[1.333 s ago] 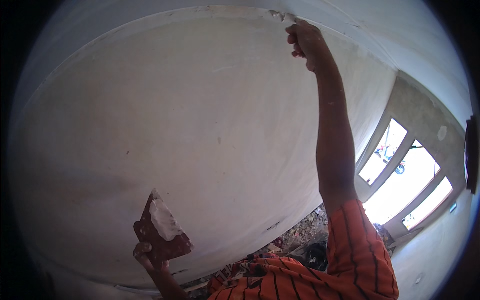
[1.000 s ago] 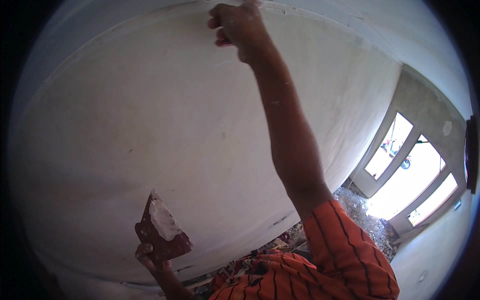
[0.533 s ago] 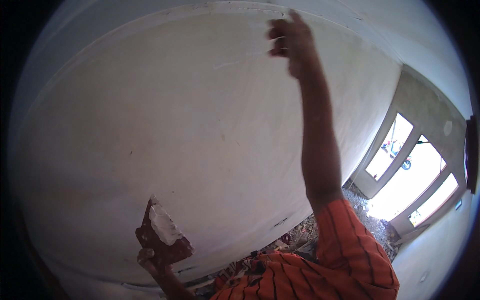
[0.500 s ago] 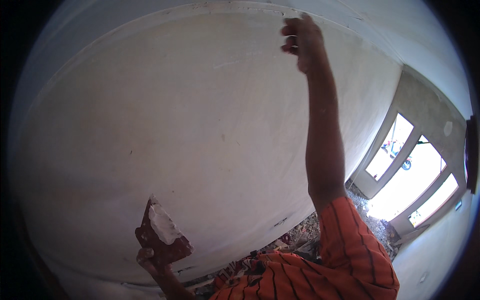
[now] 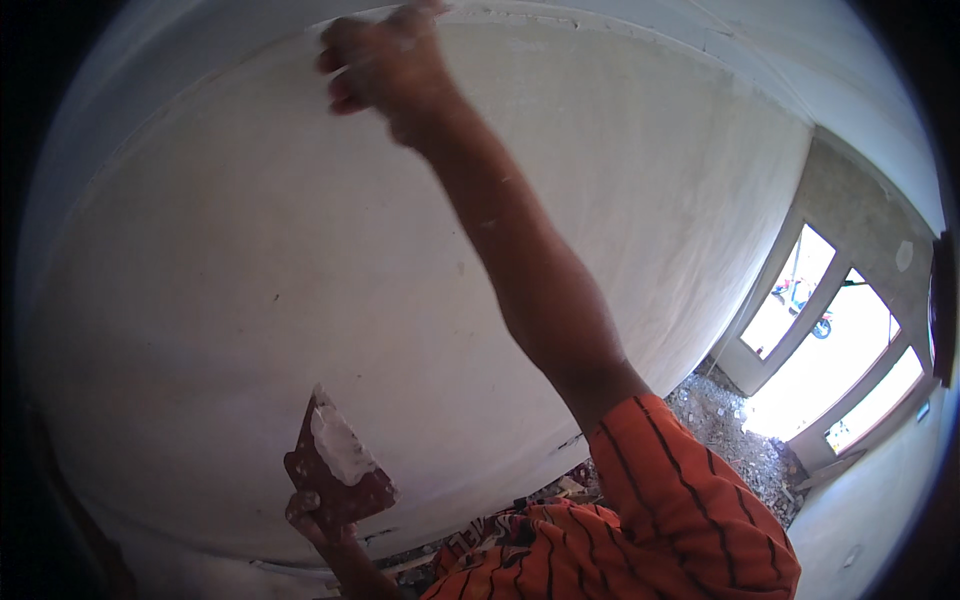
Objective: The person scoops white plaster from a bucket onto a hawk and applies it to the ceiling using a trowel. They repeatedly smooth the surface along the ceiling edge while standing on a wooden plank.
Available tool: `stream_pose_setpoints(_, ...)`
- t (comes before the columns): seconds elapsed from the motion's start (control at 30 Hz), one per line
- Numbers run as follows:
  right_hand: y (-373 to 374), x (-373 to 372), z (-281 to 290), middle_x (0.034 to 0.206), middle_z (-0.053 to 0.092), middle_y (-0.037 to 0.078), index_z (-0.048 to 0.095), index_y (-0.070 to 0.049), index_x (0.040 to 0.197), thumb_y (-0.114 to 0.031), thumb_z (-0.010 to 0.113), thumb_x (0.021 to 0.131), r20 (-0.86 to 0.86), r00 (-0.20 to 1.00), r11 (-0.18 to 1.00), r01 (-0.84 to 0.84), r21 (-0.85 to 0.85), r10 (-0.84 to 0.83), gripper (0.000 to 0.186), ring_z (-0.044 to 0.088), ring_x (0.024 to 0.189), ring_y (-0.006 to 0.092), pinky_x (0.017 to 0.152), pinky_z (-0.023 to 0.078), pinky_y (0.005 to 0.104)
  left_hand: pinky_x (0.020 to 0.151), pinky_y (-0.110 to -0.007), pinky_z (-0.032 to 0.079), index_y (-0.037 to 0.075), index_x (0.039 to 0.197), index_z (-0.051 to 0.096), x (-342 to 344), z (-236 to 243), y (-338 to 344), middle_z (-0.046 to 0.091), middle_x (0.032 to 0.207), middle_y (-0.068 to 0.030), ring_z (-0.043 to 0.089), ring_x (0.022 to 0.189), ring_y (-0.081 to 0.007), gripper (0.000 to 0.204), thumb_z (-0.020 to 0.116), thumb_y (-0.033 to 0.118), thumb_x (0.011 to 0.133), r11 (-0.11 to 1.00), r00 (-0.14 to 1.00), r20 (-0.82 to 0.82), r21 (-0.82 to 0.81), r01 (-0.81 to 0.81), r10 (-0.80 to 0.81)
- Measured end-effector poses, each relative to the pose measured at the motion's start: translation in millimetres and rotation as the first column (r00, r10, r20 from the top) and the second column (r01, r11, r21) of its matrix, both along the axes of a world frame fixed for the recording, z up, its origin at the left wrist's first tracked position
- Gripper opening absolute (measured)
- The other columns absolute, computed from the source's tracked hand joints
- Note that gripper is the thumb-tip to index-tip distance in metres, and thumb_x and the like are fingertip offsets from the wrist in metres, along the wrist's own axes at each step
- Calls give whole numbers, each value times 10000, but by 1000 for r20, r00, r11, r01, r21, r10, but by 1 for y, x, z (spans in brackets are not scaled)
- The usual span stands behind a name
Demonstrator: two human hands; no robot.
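Note:
Low at the left, my left hand (image 5: 304,509) grips a dark red, flat board (image 5: 340,498) by its edge, thumb on top. A lump of white putty (image 5: 342,447) lies along the board's slanting side. My right hand (image 5: 388,65) is raised high, with the arm stretched up across the pale wall (image 5: 400,300). It is near the wall's upper edge, and its fingers are curled and a little blurred. Whatever those fingers hold is hidden from this view.
The ceiling (image 5: 640,12) meets the wall just beyond my right hand. Rubble (image 5: 715,405) covers the floor at the wall's foot. To the right stands a grey wall with bright openings (image 5: 835,345), and a motorbike (image 5: 800,295) shows outside.
My right hand has swept left along the top of the wall, and the arm now slants. The left hand and board have shifted slightly right in the picture, with the putty still on it.

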State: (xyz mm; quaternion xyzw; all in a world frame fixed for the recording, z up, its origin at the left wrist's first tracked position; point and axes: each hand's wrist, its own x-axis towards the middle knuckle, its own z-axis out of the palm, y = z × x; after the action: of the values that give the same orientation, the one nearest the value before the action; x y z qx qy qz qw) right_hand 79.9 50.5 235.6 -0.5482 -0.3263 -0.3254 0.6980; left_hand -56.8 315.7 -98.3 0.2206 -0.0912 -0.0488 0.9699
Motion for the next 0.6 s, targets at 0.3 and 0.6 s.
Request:
stream_pose_setpoints(0.3,1,-37,-25,558,556,164,183,122,1307,-133,496,704,555,710,449,704,-551,-432,725,562,489,265,476,454,399,734,-421,553,13,1139,481,-5,-4,-8,539,1086,-149,565,943,-278,538,499,90,607,989,990,-48,-60,-132,129)
stream_pose_setpoints(0.6,-45,-70,14,610,581,87,213,-177,1405,-81,506,822,898,181,-479,794,-375,-402,660,562,495,199,470,427,324,754,-380,550,-10,1141,467,-18,46,-40,536,1081,-148,558,954,-284,549,484,80,599,994,991,94,34,-99,96)
